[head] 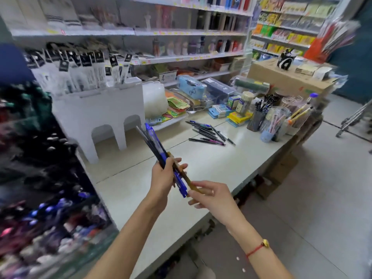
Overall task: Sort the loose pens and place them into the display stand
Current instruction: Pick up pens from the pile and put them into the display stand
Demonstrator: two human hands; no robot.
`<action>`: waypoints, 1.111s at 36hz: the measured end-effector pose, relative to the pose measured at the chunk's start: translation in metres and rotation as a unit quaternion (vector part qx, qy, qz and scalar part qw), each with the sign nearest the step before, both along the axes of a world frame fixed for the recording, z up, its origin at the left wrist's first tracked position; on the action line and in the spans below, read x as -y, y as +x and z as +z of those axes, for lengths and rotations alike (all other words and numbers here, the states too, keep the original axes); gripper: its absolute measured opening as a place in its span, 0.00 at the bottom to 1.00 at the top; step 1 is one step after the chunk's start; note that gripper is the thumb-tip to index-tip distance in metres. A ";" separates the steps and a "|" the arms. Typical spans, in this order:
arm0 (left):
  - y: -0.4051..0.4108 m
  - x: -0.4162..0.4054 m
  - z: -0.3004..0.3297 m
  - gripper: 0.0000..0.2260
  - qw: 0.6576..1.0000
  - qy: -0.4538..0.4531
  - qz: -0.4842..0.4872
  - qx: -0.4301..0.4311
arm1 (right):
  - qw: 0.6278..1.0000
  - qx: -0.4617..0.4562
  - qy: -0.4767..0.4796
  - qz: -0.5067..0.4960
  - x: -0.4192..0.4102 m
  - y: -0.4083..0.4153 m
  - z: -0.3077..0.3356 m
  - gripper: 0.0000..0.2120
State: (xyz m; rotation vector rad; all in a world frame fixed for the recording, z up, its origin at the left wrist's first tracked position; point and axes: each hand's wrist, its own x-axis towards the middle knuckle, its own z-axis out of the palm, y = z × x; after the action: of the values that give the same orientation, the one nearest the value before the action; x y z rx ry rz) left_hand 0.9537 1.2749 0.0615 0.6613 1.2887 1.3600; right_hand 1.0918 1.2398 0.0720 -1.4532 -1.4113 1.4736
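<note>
While our left hand (161,176) clamps a fanned bundle of blue and dark plastic pens (155,146), our right hand (211,196) pinches a brownish pen (186,178) at its lower end, probably drawing it out to sort by colour. More loose dark pens (209,132) lie on the pale counter (231,162). At left, the tiered display stand (50,198) is blurred; its compartments are hard to read.

**Both hands raised, meeting mid-scene**

Left hand (161,178) upright, fingers curled in a firm grip. Right hand (213,197) just beside it, thumb and forefinger pinching, other fingers loosely bent. Bare forearms reaching in from near edge; red cord on right wrist.
</note>
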 end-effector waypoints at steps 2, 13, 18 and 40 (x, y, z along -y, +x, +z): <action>-0.007 0.030 0.011 0.08 1.000 0.020 -0.002 0.014 | 0.999 -0.003 0.032 -0.014 0.027 -0.010 0.006 0.12; -0.048 0.138 0.044 0.08 0.986 0.053 -0.003 0.155 | 0.991 -0.018 0.127 -0.032 0.119 -0.050 0.039 0.09; -0.073 0.164 0.051 0.09 0.981 0.063 0.037 0.178 | 0.989 -0.044 0.138 -0.011 0.126 -0.062 0.052 0.04; -0.169 0.214 0.060 0.10 0.953 0.072 0.285 0.079 | 0.968 -0.201 0.110 0.104 0.077 -0.148 0.070 0.11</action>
State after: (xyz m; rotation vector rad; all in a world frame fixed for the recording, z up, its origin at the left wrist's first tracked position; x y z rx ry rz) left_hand 0.7845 1.0608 0.1214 0.2679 1.3089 1.9490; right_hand 0.9438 1.1631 0.1416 -0.8322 -1.4423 1.5729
